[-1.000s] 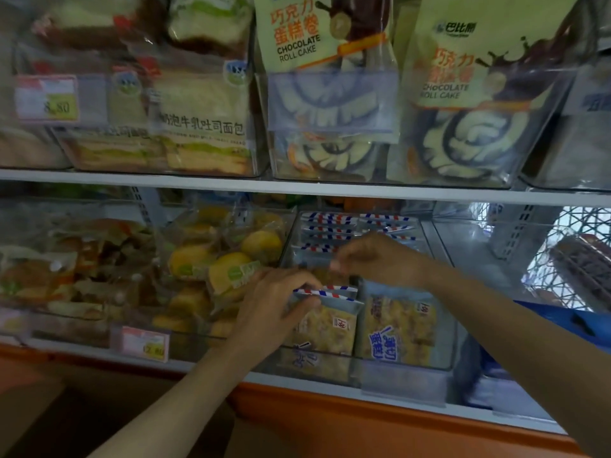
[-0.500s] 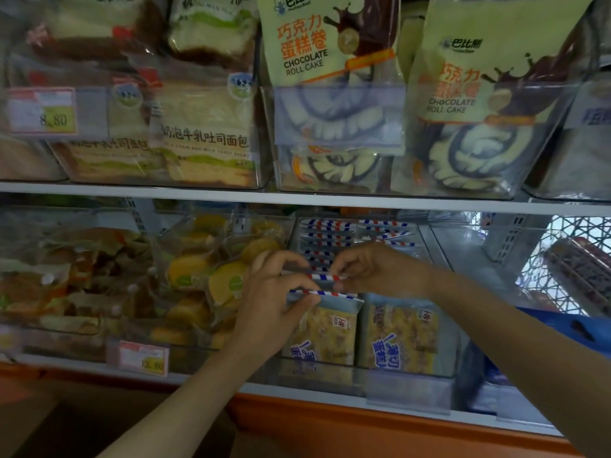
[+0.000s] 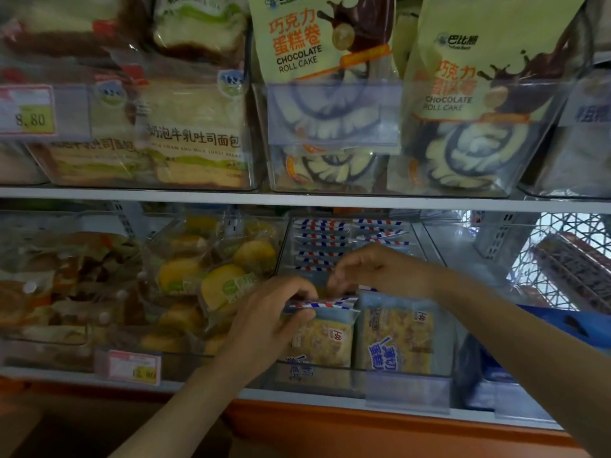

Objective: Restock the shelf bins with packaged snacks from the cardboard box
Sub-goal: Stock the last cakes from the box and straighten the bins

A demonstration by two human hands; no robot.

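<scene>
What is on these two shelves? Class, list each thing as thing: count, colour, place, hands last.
chocolate roll cake bags: two, pale green and brown, upper centre and right bins.
toast bread packs: at least two, cream, upper left bin.
price tags: two, pink and yellow, left bin fronts.
bun packs: several, brown, lower left bin, blurred.
yellow cake packs: several, yellow, lower bin left of centre.
striped packets: many, red-white-blue tops, lower centre bin.
blue object: one, blue, lower right, unclear.
left hand: pinches the front striped packet's top.
right hand: curled over striped tops behind; grip hidden.
</scene>
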